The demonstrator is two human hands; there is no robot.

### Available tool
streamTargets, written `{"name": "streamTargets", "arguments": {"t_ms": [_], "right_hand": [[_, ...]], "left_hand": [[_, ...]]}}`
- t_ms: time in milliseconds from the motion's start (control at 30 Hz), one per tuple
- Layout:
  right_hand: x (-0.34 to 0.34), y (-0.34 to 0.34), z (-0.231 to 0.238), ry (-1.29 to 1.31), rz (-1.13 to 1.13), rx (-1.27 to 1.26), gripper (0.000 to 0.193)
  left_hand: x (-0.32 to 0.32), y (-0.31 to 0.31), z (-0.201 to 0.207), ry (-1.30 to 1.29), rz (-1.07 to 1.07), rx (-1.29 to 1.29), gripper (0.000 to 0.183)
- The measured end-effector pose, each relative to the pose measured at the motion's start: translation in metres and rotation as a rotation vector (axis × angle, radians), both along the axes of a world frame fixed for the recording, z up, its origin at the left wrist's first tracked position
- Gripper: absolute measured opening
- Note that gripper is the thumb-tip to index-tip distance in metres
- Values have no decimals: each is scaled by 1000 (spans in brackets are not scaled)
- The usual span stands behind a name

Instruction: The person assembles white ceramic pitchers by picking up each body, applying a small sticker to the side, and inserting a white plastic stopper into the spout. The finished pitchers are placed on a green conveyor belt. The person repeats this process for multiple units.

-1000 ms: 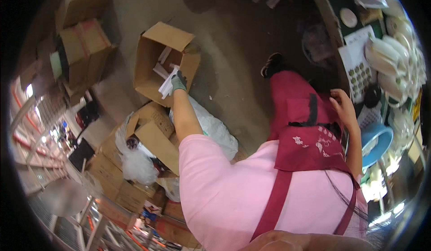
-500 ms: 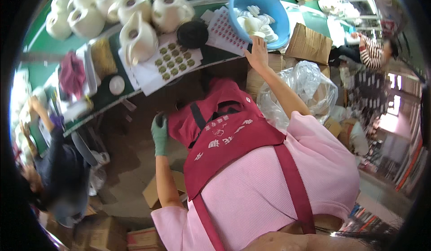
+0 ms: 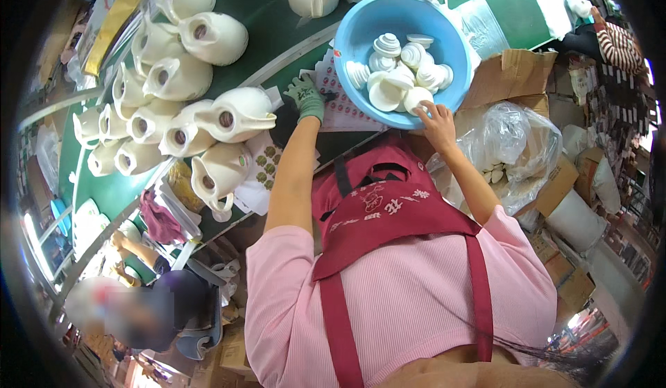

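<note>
My left hand (image 3: 306, 99), in a pale green glove, reaches over the table with its fingers apart. It lies at the left edge of a white sheet with rows of small red stickers (image 3: 352, 114). My bare right hand (image 3: 438, 126) is at the near rim of a blue plastic basin (image 3: 354, 32). Its fingers are closed on a round white lid (image 3: 417, 99) just inside the rim. Several more white stepped lids (image 3: 386, 45) lie heaped in the basin. A sheet of round green stickers (image 3: 266, 168) is partly covered by my left forearm and a white jug (image 3: 220, 173).
Several white ceramic jugs (image 3: 166, 77) stand grouped on the green table (image 3: 276, 24) at left. An open cardboard box (image 3: 510, 76) with clear plastic (image 3: 510, 138) is right of the basin. A co-worker (image 3: 156, 305) sits at lower left; a person in stripes (image 3: 619, 45) is at far right.
My left hand has risen from beside the apron to the tabletop, and its fingers have spread. My right hand stays at the basin rim. The view has shifted, bringing more of the table in.
</note>
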State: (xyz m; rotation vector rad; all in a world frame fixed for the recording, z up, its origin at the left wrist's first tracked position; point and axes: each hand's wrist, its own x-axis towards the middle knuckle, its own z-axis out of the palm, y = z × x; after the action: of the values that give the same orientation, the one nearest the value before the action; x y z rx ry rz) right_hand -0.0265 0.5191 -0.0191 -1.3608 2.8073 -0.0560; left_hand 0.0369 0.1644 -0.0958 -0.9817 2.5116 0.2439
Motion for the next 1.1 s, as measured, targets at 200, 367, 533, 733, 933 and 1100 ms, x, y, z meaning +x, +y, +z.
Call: {"name": "streamTargets", "arguments": {"t_ms": [200, 367, 533, 733, 933, 1100], "right_hand": [[-10, -18, -3, -80, -59, -60, 59], [-11, -22, 5, -194, -158, -23, 68], [4, -71, 75, -484, -216, -240, 78], [65, -169, 117, -1706, -382, -732, 91], [91, -193, 135, -1697, -349, -958, 47], [103, -193, 160, -1362, 9, -863, 50]], "left_hand": [[8, -47, -11, 381, 122, 337, 41], [23, -31, 67, 637, 140, 308, 33], [104, -29, 172, 1237, 995, 982, 31], [176, -24, 224, 1283, 658, 700, 35], [225, -19, 241, 1490, 677, 629, 81], [267, -31, 259, 1173, 562, 671, 68]]}}
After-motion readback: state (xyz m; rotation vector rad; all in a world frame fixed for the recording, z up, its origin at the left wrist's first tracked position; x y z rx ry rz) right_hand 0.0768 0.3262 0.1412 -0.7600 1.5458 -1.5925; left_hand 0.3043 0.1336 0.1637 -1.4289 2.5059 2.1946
